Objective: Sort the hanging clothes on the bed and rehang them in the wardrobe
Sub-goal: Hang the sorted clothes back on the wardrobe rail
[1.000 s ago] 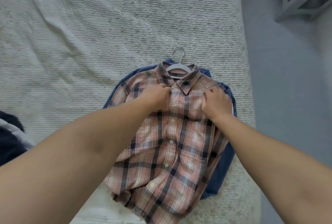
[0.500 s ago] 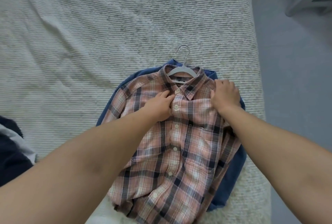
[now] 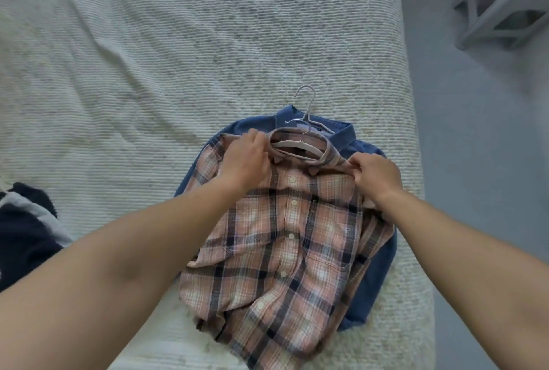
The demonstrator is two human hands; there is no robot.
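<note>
Head view: left hand [image 3: 246,159] and right hand [image 3: 375,175] each pinching the plaid shirt [image 3: 285,239] at its shoulders, best lifted evenly, keeping the hanger [image 3: 297,144] between them level.

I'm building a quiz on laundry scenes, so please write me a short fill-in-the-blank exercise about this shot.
1. The plaid shirt lies on top of a ____ shirt.
2. Both shirts lie on the ____.
3. The left hand and right hand grip the plaid shirt near its ____.

Missing words: blue; bed; collar

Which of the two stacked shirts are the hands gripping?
The plaid shirt on top; left hand and right hand grip its shoulders. The blue shirt lies underneath.
</note>
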